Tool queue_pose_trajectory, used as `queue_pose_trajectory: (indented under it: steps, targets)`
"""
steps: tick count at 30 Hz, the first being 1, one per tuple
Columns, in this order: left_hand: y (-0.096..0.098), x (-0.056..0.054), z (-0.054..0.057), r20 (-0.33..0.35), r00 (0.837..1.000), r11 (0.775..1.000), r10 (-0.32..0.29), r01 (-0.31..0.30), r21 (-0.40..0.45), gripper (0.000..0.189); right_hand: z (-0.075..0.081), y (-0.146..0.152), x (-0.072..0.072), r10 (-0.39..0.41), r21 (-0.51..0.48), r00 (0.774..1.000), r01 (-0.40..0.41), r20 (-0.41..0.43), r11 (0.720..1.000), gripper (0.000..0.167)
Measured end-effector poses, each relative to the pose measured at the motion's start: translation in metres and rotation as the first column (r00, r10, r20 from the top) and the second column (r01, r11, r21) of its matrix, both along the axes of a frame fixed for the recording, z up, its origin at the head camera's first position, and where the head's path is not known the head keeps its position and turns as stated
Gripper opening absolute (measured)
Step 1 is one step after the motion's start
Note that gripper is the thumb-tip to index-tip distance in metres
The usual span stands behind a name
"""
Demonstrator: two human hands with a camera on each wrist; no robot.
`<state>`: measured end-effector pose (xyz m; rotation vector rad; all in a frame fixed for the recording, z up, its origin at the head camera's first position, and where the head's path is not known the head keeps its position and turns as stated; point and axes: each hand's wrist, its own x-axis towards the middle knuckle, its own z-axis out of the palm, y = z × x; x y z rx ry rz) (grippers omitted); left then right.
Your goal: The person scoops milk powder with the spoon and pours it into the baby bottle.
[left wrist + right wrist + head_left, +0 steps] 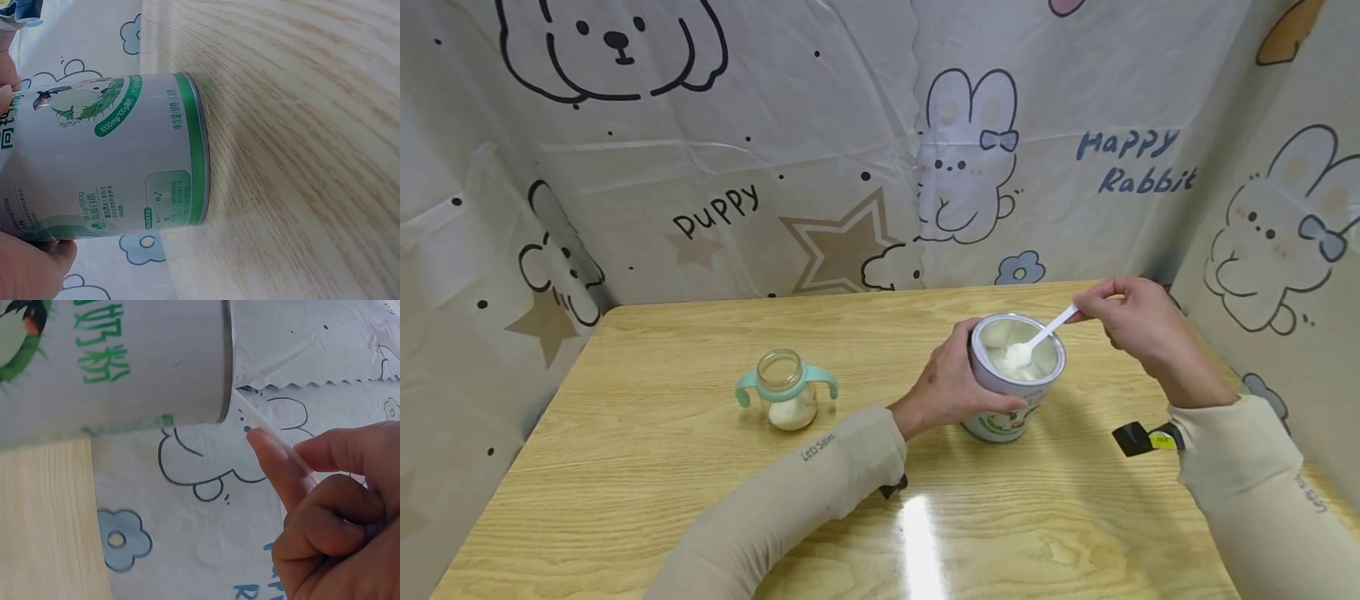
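An open milk powder can (pixel 1000 408), white with green print, stands on the wooden table, right of centre. My left hand (pixel 951 375) grips it from the left, thumb across the near side; in the left wrist view the can's label (pixel 106 162) fills the space between fingers and thumb. Between thumb and fingertips, my right hand (pixel 1138 321) pinches the handle of a white scoop (pixel 1052 325). The scoop's bowl is inside the can's mouth and bears white powder (pixel 1018 356). The right wrist view shows the pinched handle (pixel 269 428), its bowl hidden behind the can's rim.
A clear baby bottle (pixel 792 410) with a mint-green two-handled collar (pixel 782 390) stands uncapped to the left, white powder at its bottom. The wooden table (pixel 647 467) meets cartoon-printed sheets (pixel 842 133) at the back and sides.
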<state>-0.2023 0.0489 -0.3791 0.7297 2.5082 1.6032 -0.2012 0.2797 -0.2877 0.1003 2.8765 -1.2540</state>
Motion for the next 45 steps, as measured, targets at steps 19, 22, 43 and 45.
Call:
queue_pose_trajectory:
  steps: [19,22,43,45]
  targets:
    - [-0.015,0.002,0.008,-0.013,1.0,1.0,0.004,-0.004,-0.016,0.114,0.006,0.006,-0.006,0.036,-0.213,0.999,-0.036,-0.005,0.976,0.025]
    - [-0.02,0.003,0.01,0.003,1.0,1.0,-0.013,0.013,-0.006,0.114,0.007,0.007,-0.008,0.035,-0.267,0.999,-0.035,-0.005,0.963,0.018]
    - [-0.067,0.005,0.033,-0.012,0.999,0.999,-0.036,0.036,0.022,0.111,0.018,-0.008,-0.011,0.031,-0.495,0.999,-0.039,-0.024,0.868,0.019]
    - [-0.072,0.005,0.035,-0.008,0.999,0.999,-0.035,0.035,0.027,0.111,0.019,-0.011,-0.012,0.039,-0.527,0.999,-0.049,-0.031,0.848,0.02]
